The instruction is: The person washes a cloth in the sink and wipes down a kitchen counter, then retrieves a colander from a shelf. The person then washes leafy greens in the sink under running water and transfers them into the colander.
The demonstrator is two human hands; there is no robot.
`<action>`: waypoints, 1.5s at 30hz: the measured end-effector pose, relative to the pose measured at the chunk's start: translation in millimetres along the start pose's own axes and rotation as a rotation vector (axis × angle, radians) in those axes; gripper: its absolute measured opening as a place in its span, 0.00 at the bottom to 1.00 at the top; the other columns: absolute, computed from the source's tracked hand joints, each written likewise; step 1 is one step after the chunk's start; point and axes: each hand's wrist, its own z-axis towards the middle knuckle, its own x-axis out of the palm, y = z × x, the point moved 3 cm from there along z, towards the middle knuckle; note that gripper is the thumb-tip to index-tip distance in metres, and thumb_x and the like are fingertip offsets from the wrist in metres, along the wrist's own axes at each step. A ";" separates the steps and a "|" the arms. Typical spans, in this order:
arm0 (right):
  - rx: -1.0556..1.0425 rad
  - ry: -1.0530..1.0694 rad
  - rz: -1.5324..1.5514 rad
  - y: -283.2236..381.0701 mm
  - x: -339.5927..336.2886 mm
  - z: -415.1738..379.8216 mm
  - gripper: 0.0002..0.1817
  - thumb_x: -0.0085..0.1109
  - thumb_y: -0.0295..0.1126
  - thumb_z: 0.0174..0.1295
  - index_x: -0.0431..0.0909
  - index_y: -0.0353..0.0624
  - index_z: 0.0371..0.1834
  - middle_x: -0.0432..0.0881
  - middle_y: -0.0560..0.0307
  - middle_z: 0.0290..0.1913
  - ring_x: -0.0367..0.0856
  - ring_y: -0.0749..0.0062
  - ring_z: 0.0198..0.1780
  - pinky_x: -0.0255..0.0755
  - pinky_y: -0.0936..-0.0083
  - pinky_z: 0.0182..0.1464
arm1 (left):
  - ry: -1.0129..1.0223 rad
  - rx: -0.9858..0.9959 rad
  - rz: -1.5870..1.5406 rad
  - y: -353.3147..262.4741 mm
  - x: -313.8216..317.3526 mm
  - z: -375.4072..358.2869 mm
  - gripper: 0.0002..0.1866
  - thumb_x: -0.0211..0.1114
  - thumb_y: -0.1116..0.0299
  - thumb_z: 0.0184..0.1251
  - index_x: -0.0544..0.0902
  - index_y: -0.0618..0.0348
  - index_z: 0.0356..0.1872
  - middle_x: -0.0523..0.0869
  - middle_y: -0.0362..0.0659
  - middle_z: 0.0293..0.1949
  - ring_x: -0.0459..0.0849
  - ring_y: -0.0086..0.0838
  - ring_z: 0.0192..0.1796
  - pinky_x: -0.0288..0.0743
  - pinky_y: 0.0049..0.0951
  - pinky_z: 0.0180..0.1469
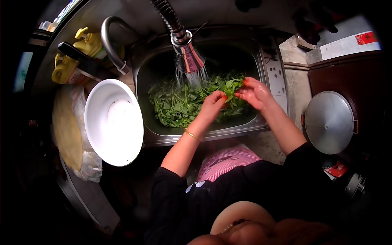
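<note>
Leafy greens [179, 107] fill much of the metal sink [159, 131], and water runs onto them from the spray head [190, 57] above. Over the right part of the sink, my left hand [213, 105] is closed, its fingers pinching a bright green sprig [232, 86]. My right hand [255, 93] is just to the right of it, fingers apart and curved, with the fingertips at the sprig's leaves. Whether the right fingers grip any leaf is hard to make out.
A white bowl [96, 122] stands left of the sink, beside a round board [67, 126] and plastic wrap. Yellow pump bottles [63, 69] and a curved faucet [107, 38] are at the back left. A lidded metal pot [330, 122] is at the right.
</note>
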 end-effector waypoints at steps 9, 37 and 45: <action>-0.493 -0.102 -0.286 127.5 -22.6 -21.2 0.09 0.47 0.31 0.64 0.73 0.42 0.45 0.81 0.54 0.41 0.82 0.64 0.36 0.78 0.64 0.37 | -0.092 -0.033 0.199 19.4 -14.4 3.9 0.10 0.55 0.70 0.68 0.78 0.64 0.45 0.83 0.40 0.33 0.79 0.21 0.36 0.72 0.21 0.40; -0.304 0.441 -2.070 -132.3 48.5 96.3 0.33 0.47 0.45 0.61 0.55 0.61 0.72 0.60 0.46 0.70 0.57 0.45 0.69 0.46 0.42 0.68 | -0.086 -0.316 1.252 35.7 -86.4 -28.3 0.18 0.57 0.67 0.56 0.79 0.62 0.47 0.75 0.56 0.55 0.74 0.50 0.57 0.71 0.47 0.56; -0.347 0.553 -1.793 -127.1 56.3 116.6 0.34 0.48 0.32 0.58 0.57 0.57 0.72 0.53 0.41 0.72 0.51 0.45 0.73 0.48 0.59 0.72 | -0.142 -0.401 1.249 21.0 -78.8 -30.3 0.23 0.57 0.64 0.58 0.75 0.63 0.55 0.59 0.54 0.70 0.63 0.49 0.67 0.63 0.53 0.63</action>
